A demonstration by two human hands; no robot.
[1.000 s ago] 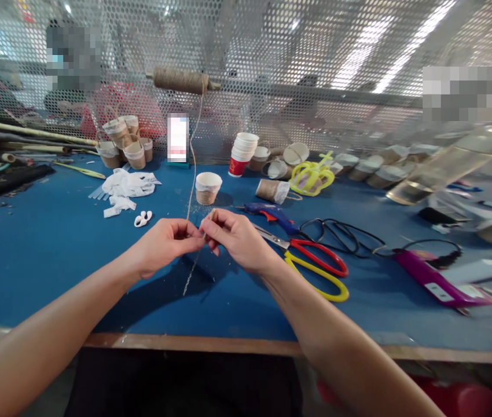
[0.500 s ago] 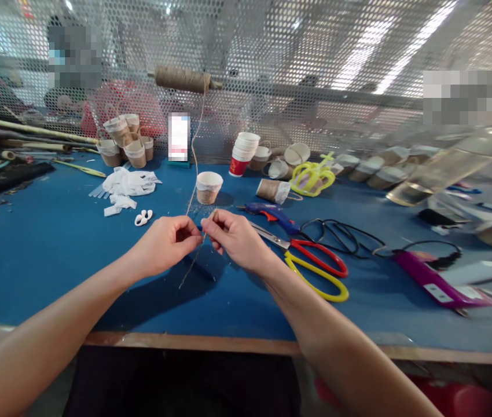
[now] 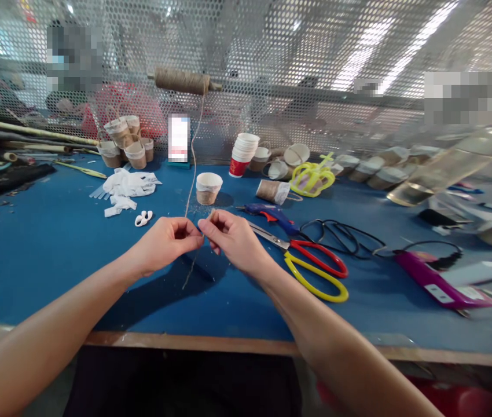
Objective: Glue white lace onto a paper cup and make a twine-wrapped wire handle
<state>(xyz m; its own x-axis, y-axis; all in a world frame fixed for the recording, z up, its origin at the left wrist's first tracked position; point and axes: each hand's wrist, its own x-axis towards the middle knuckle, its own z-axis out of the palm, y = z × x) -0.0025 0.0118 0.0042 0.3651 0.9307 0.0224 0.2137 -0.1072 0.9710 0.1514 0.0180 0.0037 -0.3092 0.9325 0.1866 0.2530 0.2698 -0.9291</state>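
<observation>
My left hand (image 3: 165, 242) and my right hand (image 3: 234, 237) meet over the blue table (image 3: 55, 249), fingertips pinched together on a thin jute twine (image 3: 193, 168). The twine runs up from my fingers to a spool (image 3: 182, 80) hung on the mesh screen. A loose end of it dangles below my hands toward the tabletop. A twine-wrapped paper cup (image 3: 208, 187) stands just beyond my fingers.
Red and yellow scissors (image 3: 315, 267) and a blue glue gun (image 3: 268, 212) lie right of my right hand. A purple tool (image 3: 432, 281) with a black cord lies farther right. Stacked paper cups (image 3: 243, 153), a yellow crown (image 3: 311, 175), wrapped cups (image 3: 123, 145) and white scraps (image 3: 125, 185) sit behind. A person sits beyond the mesh.
The dangling twine end has swung a little to the left below my hands. My hands stay pinched on the twine in nearly the same place.
</observation>
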